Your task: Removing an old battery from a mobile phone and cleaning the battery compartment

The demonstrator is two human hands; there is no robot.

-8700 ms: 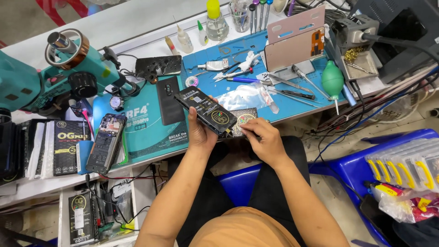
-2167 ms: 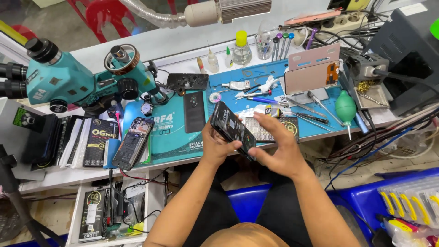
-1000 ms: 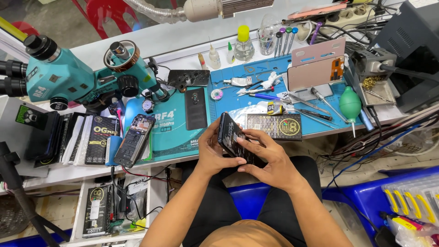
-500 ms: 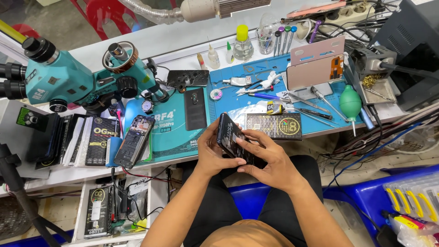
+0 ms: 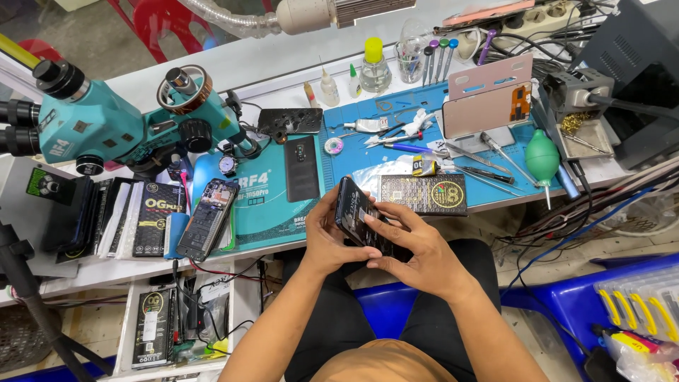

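— Where is the black smartphone (image 5: 356,212) found?

— It is held tilted over the lap, at the table (image 5: 233,71) edge, just below the blue mat (image 5: 368,152). It is gripped by both hands: the left hand (image 5: 327,240) is wrapped around its left edge, the right hand (image 5: 417,251) is closed over its lower end.

— What is seen around it?

— At 2 o'clock, touching the mat's front edge, a black patterned box (image 5: 424,194) is laid. At 11 o'clock a dark phone back (image 5: 302,168) is placed; at 9 o'clock an opened phone (image 5: 206,219). At 10 o'clock a teal microscope (image 5: 106,127) is stood.
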